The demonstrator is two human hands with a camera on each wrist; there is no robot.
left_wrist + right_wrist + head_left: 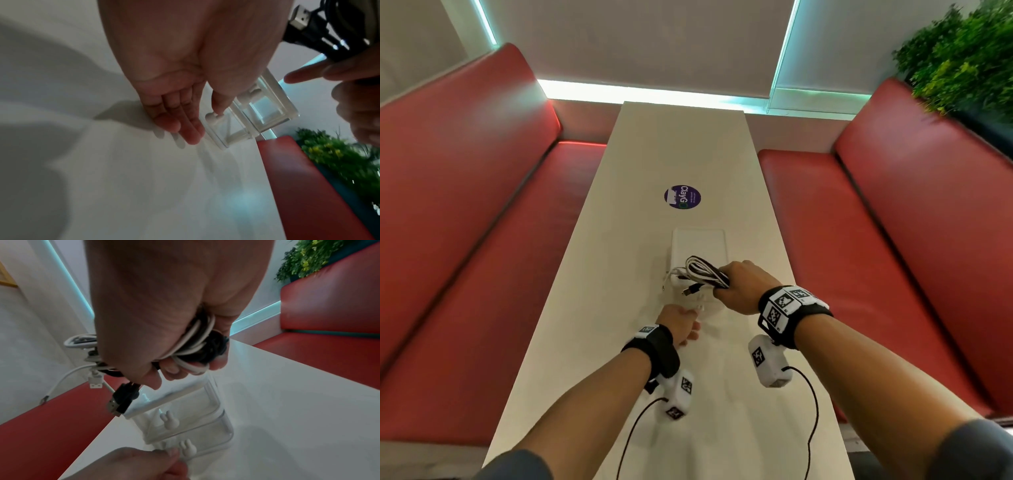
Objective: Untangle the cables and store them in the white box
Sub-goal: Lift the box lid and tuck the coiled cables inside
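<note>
— Where are the cables (pixel 705 272)?
— Bunched in the right hand (pixel 739 287), which is clenched round them just above the white box (pixel 700 243). The box stands mid-tabletop (pixel 671 144), between the long edges.
— And the left hand (pixel 679 323)?
— At the box's near face, fingers (pixel 185 128) nearly straight, thumb tip touching the lower drawer's knob (pixel 213 117).

Bare surface (pixel 678 147) beyond the white box (pixel 699 245) and before it; red benches (pixel 482 205) hemming both long sides; cable bundle (pixel 707 272) hanging over the box's near end.
</note>
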